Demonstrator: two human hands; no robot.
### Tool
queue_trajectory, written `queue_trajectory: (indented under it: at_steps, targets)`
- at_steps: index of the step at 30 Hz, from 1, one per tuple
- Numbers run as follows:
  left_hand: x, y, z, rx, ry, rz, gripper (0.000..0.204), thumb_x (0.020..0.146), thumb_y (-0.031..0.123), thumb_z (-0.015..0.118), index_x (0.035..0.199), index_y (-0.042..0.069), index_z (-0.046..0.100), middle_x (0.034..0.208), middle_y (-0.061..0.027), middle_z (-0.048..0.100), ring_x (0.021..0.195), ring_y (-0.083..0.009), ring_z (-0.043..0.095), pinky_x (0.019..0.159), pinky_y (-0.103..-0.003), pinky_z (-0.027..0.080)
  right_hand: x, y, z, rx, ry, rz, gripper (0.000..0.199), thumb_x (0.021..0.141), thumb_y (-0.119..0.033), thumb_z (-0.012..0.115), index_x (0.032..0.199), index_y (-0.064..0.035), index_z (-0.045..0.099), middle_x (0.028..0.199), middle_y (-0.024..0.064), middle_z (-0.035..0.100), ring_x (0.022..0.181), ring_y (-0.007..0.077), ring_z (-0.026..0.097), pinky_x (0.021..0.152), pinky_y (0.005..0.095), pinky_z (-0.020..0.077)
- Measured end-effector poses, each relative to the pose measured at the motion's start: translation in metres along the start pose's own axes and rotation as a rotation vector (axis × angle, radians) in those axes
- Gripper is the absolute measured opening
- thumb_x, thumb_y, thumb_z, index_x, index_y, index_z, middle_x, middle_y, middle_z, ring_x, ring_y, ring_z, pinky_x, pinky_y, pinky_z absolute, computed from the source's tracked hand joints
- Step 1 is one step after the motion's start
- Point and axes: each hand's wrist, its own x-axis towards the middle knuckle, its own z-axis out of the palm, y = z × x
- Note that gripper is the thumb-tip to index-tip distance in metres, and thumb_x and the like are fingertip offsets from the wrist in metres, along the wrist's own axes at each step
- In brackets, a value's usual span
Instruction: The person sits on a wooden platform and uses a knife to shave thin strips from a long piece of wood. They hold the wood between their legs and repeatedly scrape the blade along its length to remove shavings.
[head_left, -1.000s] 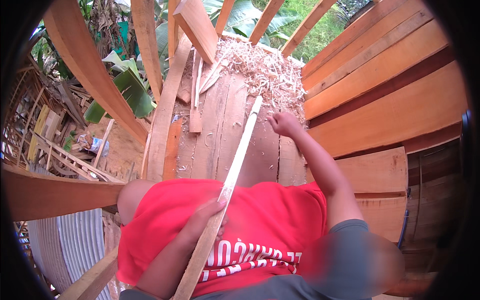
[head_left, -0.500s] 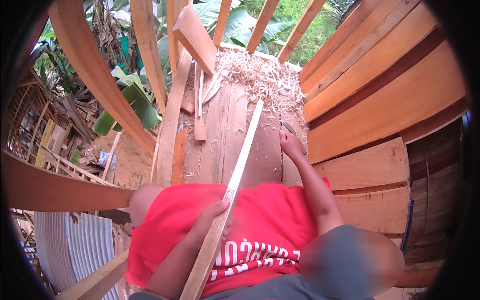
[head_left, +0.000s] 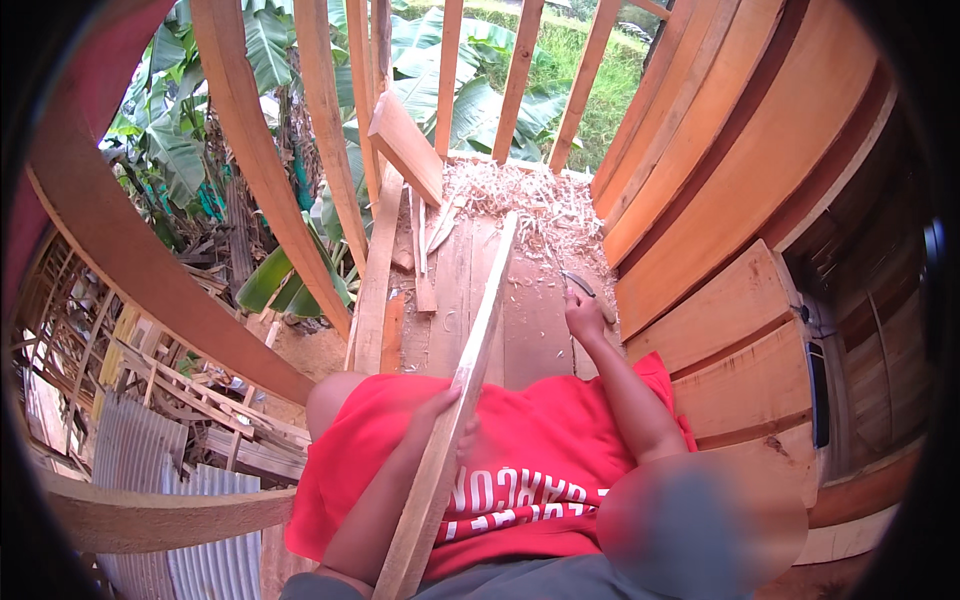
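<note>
A long squared wooden batten (head_left: 485, 325) slants across my lap, its far end pale and bright. My left hand (head_left: 440, 418) is closed around it near the middle, the fingers partly hidden behind the wood. On the right, my right hand (head_left: 584, 318) is held out over the plank floor (head_left: 535, 340), closed on a curved-blade knife (head_left: 579, 284). Its short dark blade curves beyond my fingers, and the end of its wooden handle shows beside them. The blade is apart from the batten.
Curly wood shavings (head_left: 525, 195) heap at the far end. A thick board (head_left: 408, 148) leans at the far left beside loose offcuts (head_left: 422, 260). Upright studs (head_left: 330, 110) line the left, plank walls (head_left: 720, 190) the right. Corrugated metal sheets (head_left: 205, 520) lie outside at lower left.
The view has tilted up and shifted left, so the surroundings sit lower and further right in the picture. Both hands keep their hold on the batten and the knife.
</note>
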Motion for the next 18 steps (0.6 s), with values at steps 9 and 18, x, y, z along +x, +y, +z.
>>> queue_trajectory:
  at_steps: [9, 18]
  targets:
    - [-0.015, -0.006, 0.013, 0.052, -0.082, 0.057, 0.049, 0.097, 0.052, 0.050, 0.124, 0.011, 0.048, 0.079, -0.0063, 0.049, 0.056, -0.0164, 0.046, 0.053, -0.029, 0.041, -0.021, 0.015, -0.006, -0.007, 0.095, -0.051, 0.058, 0.099, -0.051, 0.047, 0.087, -0.0001, 0.072, 0.084, 0.0243, 0.070, 0.087, 0.0405, 0.069, 0.080, 0.0483, 0.0502]
    - [-0.066, -0.025, 0.067, 0.103, -0.181, 0.065, 0.046, 0.096, 0.052, 0.053, 0.123, 0.015, 0.051, 0.079, -0.0044, 0.048, 0.057, -0.0162, 0.045, 0.053, -0.029, 0.040, -0.053, -0.030, -0.050, 0.112, 0.113, -0.078, 0.059, 0.099, -0.049, 0.045, 0.089, 0.0021, 0.072, 0.095, 0.0292, 0.070, 0.099, 0.0446, 0.067, 0.091, 0.0482, 0.0494]
